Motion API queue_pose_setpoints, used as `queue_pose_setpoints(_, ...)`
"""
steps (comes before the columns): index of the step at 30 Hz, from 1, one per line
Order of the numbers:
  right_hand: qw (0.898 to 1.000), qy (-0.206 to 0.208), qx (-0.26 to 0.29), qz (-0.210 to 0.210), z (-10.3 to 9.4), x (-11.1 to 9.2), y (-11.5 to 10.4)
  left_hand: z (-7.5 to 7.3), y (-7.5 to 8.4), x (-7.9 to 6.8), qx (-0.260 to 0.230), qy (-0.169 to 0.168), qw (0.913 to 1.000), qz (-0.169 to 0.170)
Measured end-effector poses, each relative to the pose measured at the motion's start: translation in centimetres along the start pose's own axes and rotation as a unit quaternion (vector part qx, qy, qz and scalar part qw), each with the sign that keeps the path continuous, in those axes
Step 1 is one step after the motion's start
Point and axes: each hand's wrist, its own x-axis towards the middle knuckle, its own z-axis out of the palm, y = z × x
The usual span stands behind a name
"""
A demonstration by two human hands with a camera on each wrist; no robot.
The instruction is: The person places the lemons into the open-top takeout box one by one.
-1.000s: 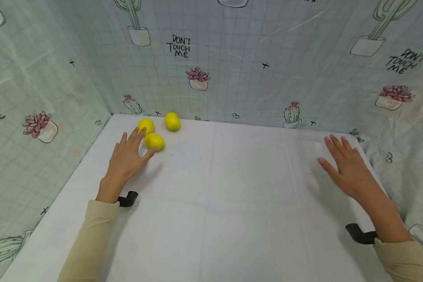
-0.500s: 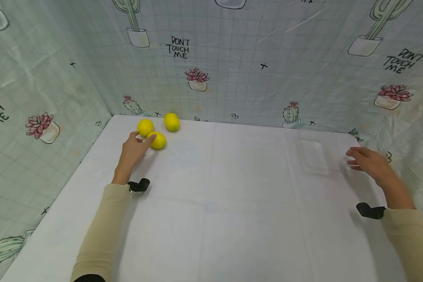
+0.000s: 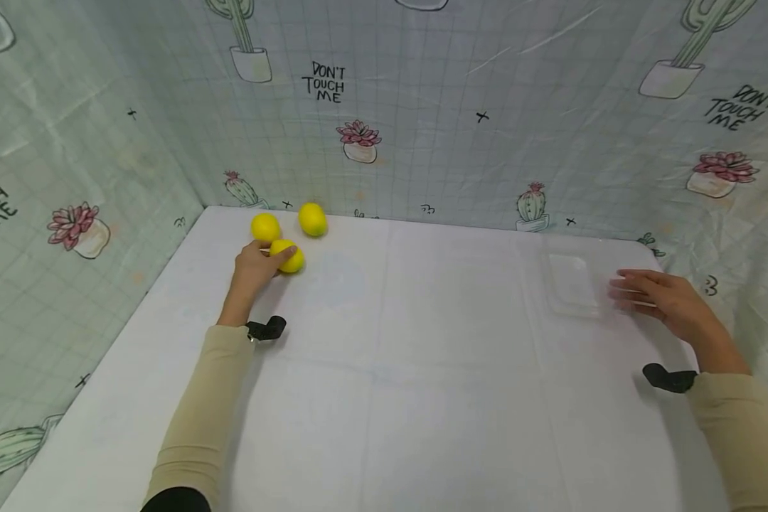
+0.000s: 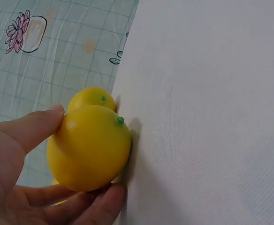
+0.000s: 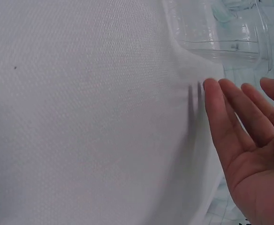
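Note:
My left hand (image 3: 251, 274) grips a yellow lemon (image 3: 288, 257) at the far left of the white table, in the head view. The left wrist view shows the thumb on one side of this lemon (image 4: 87, 150) and curled fingers under the other; a green nub marks its end. Behind it lies a second lemon (image 3: 265, 227), and a third lemon (image 3: 313, 220) sits a little to the right. At the far right, my right hand (image 3: 668, 302) has its fingers extended beside a clear plastic container (image 3: 569, 307). A small gap parts fingertips and container (image 5: 216, 42) in the right wrist view.
A white cloth covers the table (image 3: 422, 391). Close behind its back edge hangs a curtain (image 3: 422, 156) printed with cacti, which also runs along the left and right sides. Black wrist mounts (image 3: 668, 378) stick out inward from both wrists.
My left hand has closed its fingers round the nearest lemon, which shifted slightly right. The right hand went from above the container to its right side, then moved a little closer to it.

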Motion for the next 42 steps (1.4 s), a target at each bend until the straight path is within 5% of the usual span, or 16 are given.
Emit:
queue_pose_setpoints(11,0.993,-0.041,0.106,-0.034,0.2,0.5,0.2,0.5,0.8,0.3,0.005,-0.023,0.9997,0.007)
queue_pose_setpoints(16,0.990,-0.037,0.135,-0.034,0.5,1.0,0.4,1.0,1.1,0.1,0.005,-0.021,0.9991,0.037)
queue_pose_setpoints(23,0.972,-0.095,0.209,-0.057,0.5,1.2,0.7,2.0,1.9,-0.1,0.000,-0.022,0.9954,0.093)
queue_pose_setpoints(29,0.967,-0.122,0.218,-0.049,0.6,1.5,0.9,3.0,3.6,-0.4,-0.003,-0.030,0.9876,0.154)
queue_pose_setpoints(42,0.978,-0.050,0.199,-0.035,1.5,1.8,0.5,6.7,8.8,-1.2,0.006,-0.060,0.9645,0.257)
